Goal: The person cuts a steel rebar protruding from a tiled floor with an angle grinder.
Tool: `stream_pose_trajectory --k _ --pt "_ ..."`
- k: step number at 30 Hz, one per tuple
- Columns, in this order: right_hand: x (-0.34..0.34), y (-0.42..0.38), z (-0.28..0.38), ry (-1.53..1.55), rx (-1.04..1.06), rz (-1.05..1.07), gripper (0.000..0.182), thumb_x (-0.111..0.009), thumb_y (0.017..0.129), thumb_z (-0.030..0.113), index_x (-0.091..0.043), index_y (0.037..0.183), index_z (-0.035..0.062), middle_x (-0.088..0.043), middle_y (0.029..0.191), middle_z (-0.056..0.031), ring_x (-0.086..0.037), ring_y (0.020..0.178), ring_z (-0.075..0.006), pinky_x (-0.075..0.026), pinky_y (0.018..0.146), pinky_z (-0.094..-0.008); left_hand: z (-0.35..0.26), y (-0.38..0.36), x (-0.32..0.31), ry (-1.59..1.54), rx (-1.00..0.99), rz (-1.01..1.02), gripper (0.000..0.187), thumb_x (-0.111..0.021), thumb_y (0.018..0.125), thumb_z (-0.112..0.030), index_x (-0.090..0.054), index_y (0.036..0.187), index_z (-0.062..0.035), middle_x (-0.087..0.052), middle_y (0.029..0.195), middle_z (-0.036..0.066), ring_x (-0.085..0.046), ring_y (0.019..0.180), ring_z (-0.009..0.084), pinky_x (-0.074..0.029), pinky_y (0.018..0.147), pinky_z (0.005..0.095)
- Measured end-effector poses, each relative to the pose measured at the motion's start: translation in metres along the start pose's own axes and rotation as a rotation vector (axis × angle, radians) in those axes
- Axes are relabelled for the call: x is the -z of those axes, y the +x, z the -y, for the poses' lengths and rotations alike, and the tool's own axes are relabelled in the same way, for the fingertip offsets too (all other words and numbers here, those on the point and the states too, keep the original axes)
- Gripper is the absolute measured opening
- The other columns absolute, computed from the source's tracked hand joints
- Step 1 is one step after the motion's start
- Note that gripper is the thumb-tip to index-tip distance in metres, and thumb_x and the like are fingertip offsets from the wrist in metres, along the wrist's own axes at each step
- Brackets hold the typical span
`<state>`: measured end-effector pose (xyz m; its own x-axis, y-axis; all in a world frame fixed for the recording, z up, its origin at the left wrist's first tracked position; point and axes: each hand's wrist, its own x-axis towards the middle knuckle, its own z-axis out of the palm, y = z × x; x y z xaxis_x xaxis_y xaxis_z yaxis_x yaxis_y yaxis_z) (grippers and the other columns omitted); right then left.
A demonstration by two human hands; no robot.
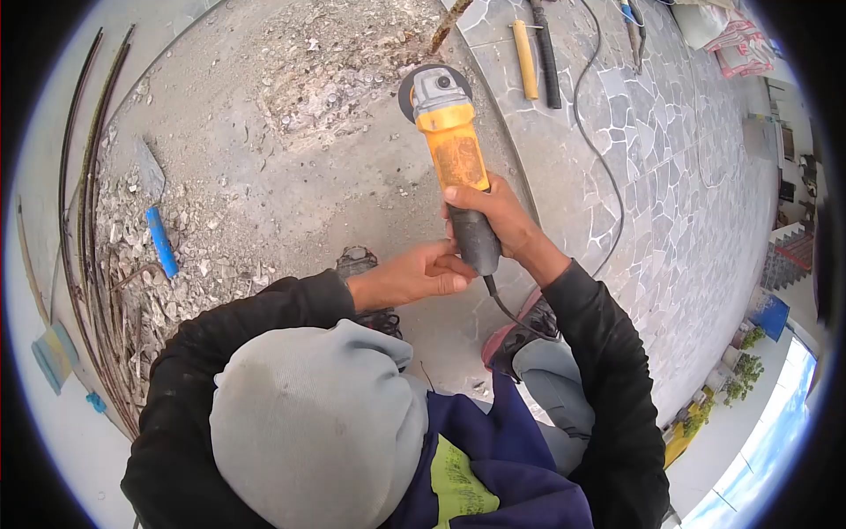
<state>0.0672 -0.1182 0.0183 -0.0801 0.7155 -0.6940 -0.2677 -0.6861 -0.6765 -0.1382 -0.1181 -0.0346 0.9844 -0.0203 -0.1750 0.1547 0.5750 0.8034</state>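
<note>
A yellow and black angle grinder (460, 159) with a grey head is in the middle of the view, its dark disc (407, 93) at the far end. My right hand (500, 219) is closed around its black rear body, thumb across the top. At the tail end of the grinder, my left hand (419, 275) has bent fingers against the body; some fingertips are hidden behind it. The power cord (504, 309) leaves the tail and passes by my right shoe. Near the disc, a rusty bar (445, 31) sticks up from the broken floor.
Rubble (189, 247) and a trowel with a blue handle (161, 242) lie at left, beside long rusty rods (86, 194). A yellow-handled tool (525, 60) and a black bar (546, 57) lie on the patterned stone paving (670, 176). A dark cable (608, 163) curves across it.
</note>
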Motion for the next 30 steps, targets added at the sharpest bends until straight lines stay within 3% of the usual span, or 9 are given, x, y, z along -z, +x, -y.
stream_pose_trajectory --k 2,6,13,16,19,21,25,27,30 --pt "-0.03 0.034 -0.023 0.154 0.052 0.081 0.039 -0.073 0.09 0.03 -0.059 0.111 0.0002 -0.068 0.091 -0.0105 -0.069 0.069 -0.0177 -0.061 0.058 -0.0345 0.009 -0.031 -0.008 -0.33 0.001 -0.52 0.059 -0.068 0.101 -0.03 -0.043 0.146 -0.002 -0.062 0.131 0.015 -0.065 0.117 0.0247 -0.055 0.099 0.0402" --pt "-0.073 0.059 -0.027 0.671 0.047 0.19 0.037 -0.07 0.09 0.029 -0.058 0.11 0.0007 -0.067 0.087 -0.0104 -0.068 0.065 -0.0188 -0.061 0.056 -0.0346 0.001 -0.049 -0.005 -0.486 -0.148 -0.799 0.055 -0.073 0.097 -0.023 -0.046 0.141 -0.005 -0.068 0.12 0.014 -0.071 0.1 0.0221 -0.059 0.089 0.0388" --pt "-0.068 0.059 -0.014 0.563 0.109 0.116 0.034 -0.073 0.086 0.025 -0.06 0.105 -0.0003 -0.067 0.083 -0.0101 -0.067 0.063 -0.0182 -0.059 0.054 -0.0317 -0.005 -0.039 0.0 -0.23 -0.156 -0.776 0.056 -0.074 0.095 -0.017 -0.043 0.14 -0.0052 -0.067 0.109 0.009 -0.069 0.091 0.0187 -0.058 0.084 0.0349" --pt "-0.058 0.065 -0.019 0.411 0.146 0.144 0.036 -0.073 0.086 0.026 -0.061 0.105 -0.001 -0.067 0.082 -0.0099 -0.068 0.062 -0.0191 -0.059 0.056 -0.0337 -0.007 -0.038 0.014 -0.229 -0.023 -0.729 0.055 -0.073 0.095 -0.013 -0.043 0.14 -0.0047 -0.063 0.11 0.006 -0.066 0.096 0.0184 -0.055 0.09 0.0333" --pt "-0.054 0.061 -0.019 0.352 0.155 0.135 0.035 -0.073 0.085 0.026 -0.061 0.104 -0.0014 -0.068 0.081 -0.0101 -0.068 0.062 -0.0187 -0.058 0.056 -0.032 -0.054 -0.058 0.046 0.108 0.213 -0.458 0.061 -0.073 0.094 -0.016 -0.041 0.145 -0.0054 -0.059 0.124 0.008 -0.062 0.111 0.0193 -0.051 0.098 0.0348" --pt "-0.052 0.062 -0.018 0.393 0.162 0.094 0.035 -0.074 0.084 0.025 -0.062 0.103 -0.0018 -0.067 0.081 -0.0094 -0.067 0.062 -0.018 -0.056 0.054 -0.031 -0.109 -0.07 0.065 0.056 0.579 -0.463 0.068 -0.072 0.096 -0.03 -0.039 0.151 -0.0064 -0.053 0.136 0.01 -0.054 0.124 0.0206 -0.046 0.105 0.0379" --pt "-0.057 0.065 -0.015 0.497 0.14 0.034 0.037 -0.076 0.082 0.024 -0.063 0.104 -0.0027 -0.067 0.081 -0.0089 -0.066 0.059 -0.0174 -0.055 0.053 -0.03 -0.152 -0.042 0.114 0.039 0.644 -0.498 0.075 -0.065 0.095 -0.06 -0.048 0.146 -0.0079 -0.052 0.139 0.011 -0.051 0.13 0.0233 -0.046 0.104 0.04" --pt "-0.057 0.07 -0.012 0.457 0.16 0.048 0.038 -0.076 0.083 0.026 -0.063 0.105 -0.0024 -0.066 0.082 -0.0093 -0.067 0.06 -0.0179 -0.057 0.053 -0.0311 -0.145 -0.011 0.121 -0.021 0.599 -0.495 0.07 -0.066 0.094 -0.06 -0.053 0.139 -0.0078 -0.056 0.135 0.011 -0.055 0.126 0.0225 -0.047 0.102 0.0394" --pt "-0.04 0.073 -0.014 0.385 0.167 0.061 0.041 -0.078 0.083 0.027 -0.062 0.106 -0.0023 -0.065 0.083 -0.0096 -0.068 0.061 -0.0185 -0.059 0.053 -0.0321 -0.101 0.029 0.122 -0.218 0.183 -0.615 0.055 -0.07 0.097 -0.046 -0.055 0.131 -0.0049 -0.065 0.119 0.011 -0.066 0.109 0.0207 -0.052 0.099 0.0385"
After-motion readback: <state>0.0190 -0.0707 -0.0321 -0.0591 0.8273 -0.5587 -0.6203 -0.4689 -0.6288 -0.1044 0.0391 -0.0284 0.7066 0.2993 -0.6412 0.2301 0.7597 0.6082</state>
